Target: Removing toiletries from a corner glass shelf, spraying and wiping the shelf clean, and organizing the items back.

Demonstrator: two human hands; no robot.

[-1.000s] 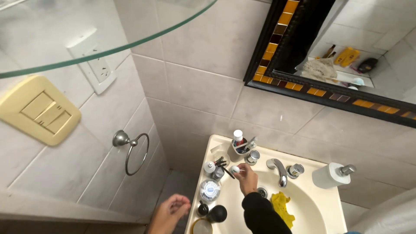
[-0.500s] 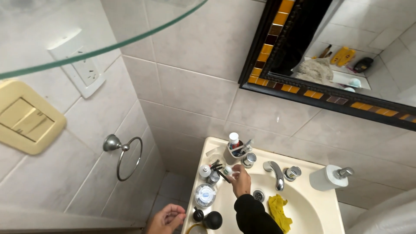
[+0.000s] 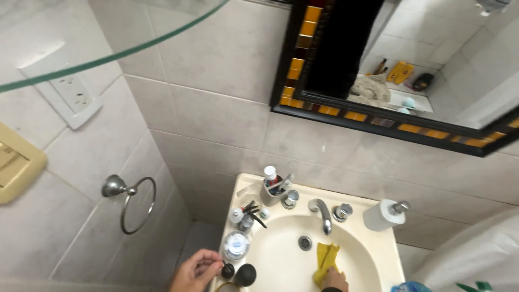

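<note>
Down in the cream ceramic basin (image 3: pixel 281 254), the right hand (image 3: pixel 335 280) rests on the crumpled yellow cloth (image 3: pixel 326 259); wiping looks barely begun. Its fingers are cut off, so their grip is unclear. Left hand (image 3: pixel 193 271) pinches loosely beside a small black round-topped bottle (image 3: pixel 228 269).

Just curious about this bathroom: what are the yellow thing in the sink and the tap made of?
The yellow thing, under the right hand, looks like soft cloth: matte, crumpled into folds. The tap looks like polished chrome-plated metal, grey and shiny with bright highlights. The sink itself seems glazed cream ceramic.
</note>
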